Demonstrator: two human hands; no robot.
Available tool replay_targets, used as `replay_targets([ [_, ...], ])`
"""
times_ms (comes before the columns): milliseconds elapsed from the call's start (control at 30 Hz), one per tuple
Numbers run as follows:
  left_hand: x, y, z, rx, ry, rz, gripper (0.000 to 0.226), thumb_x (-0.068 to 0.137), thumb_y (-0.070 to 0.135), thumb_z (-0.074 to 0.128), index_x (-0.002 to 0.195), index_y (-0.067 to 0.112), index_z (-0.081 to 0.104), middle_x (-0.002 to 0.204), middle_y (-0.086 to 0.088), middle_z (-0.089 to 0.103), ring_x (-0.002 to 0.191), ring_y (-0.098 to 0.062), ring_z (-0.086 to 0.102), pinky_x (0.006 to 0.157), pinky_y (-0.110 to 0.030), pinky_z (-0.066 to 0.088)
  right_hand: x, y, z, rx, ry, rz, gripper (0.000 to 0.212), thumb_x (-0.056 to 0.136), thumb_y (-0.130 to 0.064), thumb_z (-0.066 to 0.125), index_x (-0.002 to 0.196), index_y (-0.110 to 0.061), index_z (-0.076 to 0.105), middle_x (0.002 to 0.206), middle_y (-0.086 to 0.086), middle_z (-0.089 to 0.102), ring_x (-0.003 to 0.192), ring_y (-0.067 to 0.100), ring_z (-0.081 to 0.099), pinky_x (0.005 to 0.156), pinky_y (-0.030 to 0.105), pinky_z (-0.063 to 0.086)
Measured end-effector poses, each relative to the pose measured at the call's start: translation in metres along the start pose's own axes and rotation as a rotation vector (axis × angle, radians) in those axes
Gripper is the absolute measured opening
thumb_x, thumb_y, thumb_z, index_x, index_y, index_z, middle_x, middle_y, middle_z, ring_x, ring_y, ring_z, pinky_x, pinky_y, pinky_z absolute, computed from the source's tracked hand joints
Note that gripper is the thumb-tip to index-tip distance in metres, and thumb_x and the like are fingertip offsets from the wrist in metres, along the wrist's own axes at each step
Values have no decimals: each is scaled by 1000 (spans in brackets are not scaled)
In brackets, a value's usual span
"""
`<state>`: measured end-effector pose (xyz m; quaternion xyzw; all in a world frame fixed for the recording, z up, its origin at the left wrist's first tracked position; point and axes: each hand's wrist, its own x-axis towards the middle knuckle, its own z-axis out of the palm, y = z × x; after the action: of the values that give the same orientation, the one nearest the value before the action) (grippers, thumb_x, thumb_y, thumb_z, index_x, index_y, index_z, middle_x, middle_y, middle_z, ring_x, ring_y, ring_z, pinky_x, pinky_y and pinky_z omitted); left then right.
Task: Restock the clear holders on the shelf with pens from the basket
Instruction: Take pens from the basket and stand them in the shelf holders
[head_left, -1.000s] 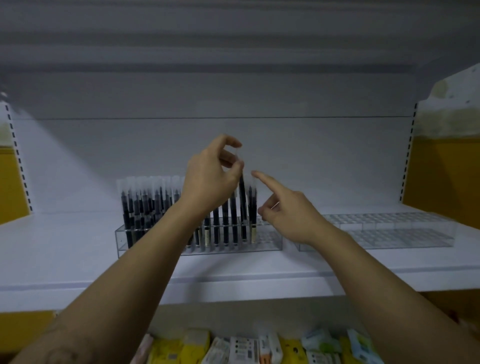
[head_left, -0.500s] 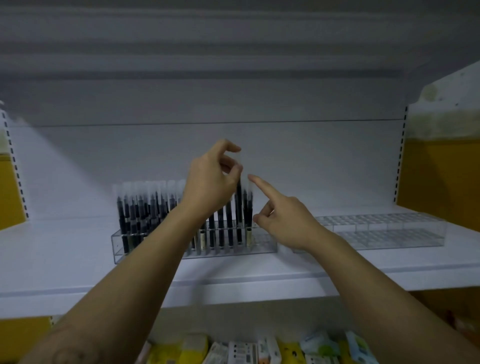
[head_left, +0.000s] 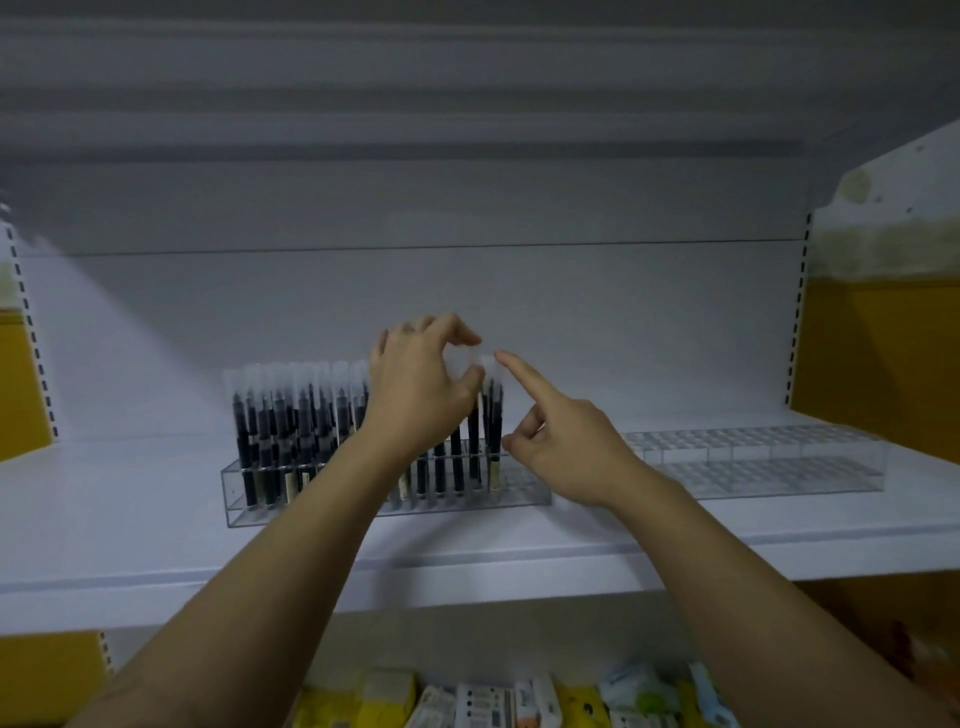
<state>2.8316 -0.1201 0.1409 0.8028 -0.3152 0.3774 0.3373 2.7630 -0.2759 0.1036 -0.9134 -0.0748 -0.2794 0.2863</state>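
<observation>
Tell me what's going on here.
A person is filling the left holder on the shelf with pens. The left hand pinches the top of a pen at the right end of the row. The right hand points its index finger at the neighbouring caps. The right holder holds no pens.

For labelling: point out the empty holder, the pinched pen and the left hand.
empty holder (head_left: 779, 475): head view, front wall.
pinched pen (head_left: 474, 444): head view, dark barrel.
left hand (head_left: 415, 397): head view, back of hand.
</observation>
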Motion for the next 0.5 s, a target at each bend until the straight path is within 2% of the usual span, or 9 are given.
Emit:
replay_targets([
  [67, 2, 0, -3, 4, -13, -41, 19, 85, 34, 66, 98, 36, 52, 118, 5, 56, 118, -21, 45, 109, -53, 28, 0, 0, 0, 6, -4, 2, 83, 88, -25, 63, 142, -62, 11, 73, -13, 65, 66, 1, 62, 63, 13, 45],
  [167, 6, 1, -6, 16, -64, -96, 20, 85, 36, 66, 95, 40, 49, 125, 5, 54, 128, -23, 39, 113, -57, 18, -1, -1, -1, 9, -6, 1, 85, 86, -25, 65, 141, -63, 12, 73, -13, 66, 66, 1, 62, 64, 15, 47],
  [367, 10, 0, -9, 50, -133, -127, 18, 85, 39, 66, 93, 43, 51, 132, 6, 53, 135, -24, 34, 115, -62, 5, -3, -3, -2, 43, -27, 10, 86, 86, -25, 65, 142, -62, 12, 74, -13, 66, 65, -1, 62, 62, 13, 46],
  [500, 3, -4, -13, 117, -162, -107, 12, 88, 43, 61, 96, 44, 53, 136, 7, 53, 137, -20, 34, 117, -57, -4, -5, -4, -4, 75, -41, 18, 88, 85, -21, 65, 141, -63, 14, 76, -12, 67, 67, 1, 64, 62, 13, 49],
])
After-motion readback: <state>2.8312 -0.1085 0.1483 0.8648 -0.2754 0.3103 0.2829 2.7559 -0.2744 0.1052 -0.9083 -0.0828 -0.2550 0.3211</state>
